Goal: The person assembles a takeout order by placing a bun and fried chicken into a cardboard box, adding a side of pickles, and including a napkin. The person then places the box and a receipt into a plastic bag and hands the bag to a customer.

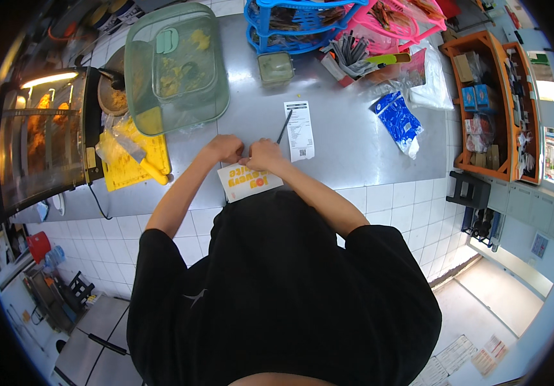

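My left hand (227, 148) and my right hand (265, 156) are side by side at the near edge of the metal table. Both have their fingers curled together at the top edge of a white paper package (251, 183) with yellow and orange print. Whether it is a bag or a box I cannot tell. The print reads upside down from here, and its lower side meets my black shirt. Just beyond my right hand lies a long white receipt (300, 132), with a dark pen (284, 127) slanting across its left edge.
Left of my hands are a yellow cutting board (115, 166) with a knife (155, 171), a large green lidded tub (138, 83) and a lit glass warmer (39, 138). A small square container (276, 68), blue basket (264, 32), pink basket (393, 42) and blue plastic pack (398, 121) stand farther off.
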Demonstrator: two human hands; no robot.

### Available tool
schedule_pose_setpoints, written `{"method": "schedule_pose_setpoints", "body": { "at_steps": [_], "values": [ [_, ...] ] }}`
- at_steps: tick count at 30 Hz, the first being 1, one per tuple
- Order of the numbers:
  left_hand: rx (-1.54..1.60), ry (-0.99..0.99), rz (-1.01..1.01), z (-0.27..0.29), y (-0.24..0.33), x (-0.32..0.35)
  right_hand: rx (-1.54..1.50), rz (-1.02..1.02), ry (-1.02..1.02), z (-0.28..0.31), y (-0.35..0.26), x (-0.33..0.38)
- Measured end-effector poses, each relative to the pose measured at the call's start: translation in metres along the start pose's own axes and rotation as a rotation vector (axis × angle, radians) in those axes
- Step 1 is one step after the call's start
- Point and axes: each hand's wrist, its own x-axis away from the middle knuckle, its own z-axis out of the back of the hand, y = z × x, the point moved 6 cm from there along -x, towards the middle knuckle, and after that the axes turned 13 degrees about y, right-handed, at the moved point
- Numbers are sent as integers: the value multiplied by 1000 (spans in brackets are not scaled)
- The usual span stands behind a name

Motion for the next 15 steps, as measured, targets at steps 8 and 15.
{"method": "schedule_pose_setpoints", "body": {
  "at_steps": [8, 15],
  "values": [
    [223, 647, 756, -10, -9, 128, -132, -66, 153, 9, 9, 20],
    [913, 584, 869, -57, 30, 154, -264, -271, 217, -24, 36, 27]
  ]
}}
